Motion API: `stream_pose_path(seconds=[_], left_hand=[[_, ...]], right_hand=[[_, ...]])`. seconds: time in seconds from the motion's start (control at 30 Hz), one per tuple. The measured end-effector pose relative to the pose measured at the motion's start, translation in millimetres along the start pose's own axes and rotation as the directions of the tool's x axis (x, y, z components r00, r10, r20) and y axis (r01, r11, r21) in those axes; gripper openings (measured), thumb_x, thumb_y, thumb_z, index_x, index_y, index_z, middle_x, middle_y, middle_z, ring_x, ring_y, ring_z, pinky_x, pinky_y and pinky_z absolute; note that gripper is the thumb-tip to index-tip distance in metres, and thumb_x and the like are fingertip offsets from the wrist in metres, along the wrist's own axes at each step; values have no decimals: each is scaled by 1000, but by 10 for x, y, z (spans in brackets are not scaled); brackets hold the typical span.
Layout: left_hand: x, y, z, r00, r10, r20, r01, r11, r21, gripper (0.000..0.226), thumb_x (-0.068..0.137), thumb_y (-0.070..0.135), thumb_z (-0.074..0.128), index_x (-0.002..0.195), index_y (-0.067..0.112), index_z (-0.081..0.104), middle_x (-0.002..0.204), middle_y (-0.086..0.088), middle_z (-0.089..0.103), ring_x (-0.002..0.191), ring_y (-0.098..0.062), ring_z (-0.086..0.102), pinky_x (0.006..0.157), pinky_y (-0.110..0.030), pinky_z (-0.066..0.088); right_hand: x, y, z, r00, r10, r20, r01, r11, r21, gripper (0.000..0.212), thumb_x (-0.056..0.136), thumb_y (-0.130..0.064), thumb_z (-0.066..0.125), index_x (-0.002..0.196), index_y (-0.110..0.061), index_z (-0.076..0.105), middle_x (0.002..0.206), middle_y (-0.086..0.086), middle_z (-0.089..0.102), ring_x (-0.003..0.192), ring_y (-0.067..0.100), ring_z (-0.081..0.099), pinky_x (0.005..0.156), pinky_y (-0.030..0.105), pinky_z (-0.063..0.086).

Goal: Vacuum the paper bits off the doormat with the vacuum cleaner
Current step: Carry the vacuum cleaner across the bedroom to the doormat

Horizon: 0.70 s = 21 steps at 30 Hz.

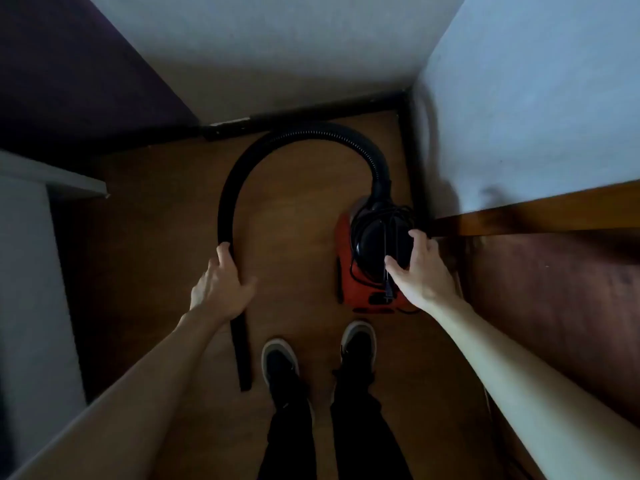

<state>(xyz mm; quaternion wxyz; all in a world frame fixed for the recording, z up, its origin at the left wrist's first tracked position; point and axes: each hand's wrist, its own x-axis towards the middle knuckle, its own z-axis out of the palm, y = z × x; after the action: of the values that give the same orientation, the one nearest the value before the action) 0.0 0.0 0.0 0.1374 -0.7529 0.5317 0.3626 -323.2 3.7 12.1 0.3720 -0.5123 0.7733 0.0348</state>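
A red vacuum cleaner (360,292) with a black domed top (377,237) stands on the wooden floor in a dim corner. Its power cord is wound around the top. A black ribbed hose (287,142) arches from the body over to the left and ends in a straight black nozzle tube (242,355). My left hand (223,289) grips the hose where it meets the tube. My right hand (420,271) reaches onto the black top, with its thumb and fingers spread around the top's right side. No doormat or paper bits are in view.
White walls meet in the corner behind the vacuum, with a black skirting board (311,114) along the floor. A dark wooden piece of furniture (540,216) stands at the right. A pale cabinet (31,271) stands at the left. My two shoes (318,358) are just in front of the vacuum.
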Motion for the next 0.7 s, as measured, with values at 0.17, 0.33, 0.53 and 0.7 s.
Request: stream_pose_path(seconds=[0.17, 0.33, 0.53, 0.7], left_hand=[[355, -251, 264, 995, -99, 6, 99, 994, -44, 71, 91, 43, 61, 141, 15, 20, 117, -18, 61, 96, -37, 63, 74, -43, 54], [710, -432, 486, 994, -112, -5, 112, 991, -78, 70, 94, 39, 59, 144, 7, 21, 133, -23, 52, 111, -40, 58, 75, -36, 42], [1176, -635, 672, 991, -136, -17, 132, 978, -162, 66, 96, 33, 58, 142, 3, 23, 136, -26, 47, 116, -41, 54, 84, -35, 40], [1536, -832, 815, 997, -68, -29, 61, 978, -197, 79, 87, 45, 60, 147, 13, 20, 127, -22, 57, 102, -36, 61, 85, -42, 55]], right_hand=[[214, 80, 317, 992, 34, -124, -34, 999, -3, 70, 92, -45, 58, 146, -16, 24, 142, 16, 37, 111, 35, 57, 70, 38, 51], [411, 198, 598, 984, 36, -175, -34, 999, 14, 69, 92, -43, 58, 145, -14, 25, 140, 15, 41, 113, 34, 55, 72, 39, 52], [600, 221, 839, 963, 76, -260, -46, 992, 121, 64, 94, -41, 58, 143, -12, 29, 140, 14, 47, 120, 34, 52, 84, 38, 46], [702, 229, 1008, 919, 82, -386, 24, 964, 264, 47, 95, -36, 57, 129, -11, 36, 96, 8, 53, 83, 31, 59, 66, 39, 51]])
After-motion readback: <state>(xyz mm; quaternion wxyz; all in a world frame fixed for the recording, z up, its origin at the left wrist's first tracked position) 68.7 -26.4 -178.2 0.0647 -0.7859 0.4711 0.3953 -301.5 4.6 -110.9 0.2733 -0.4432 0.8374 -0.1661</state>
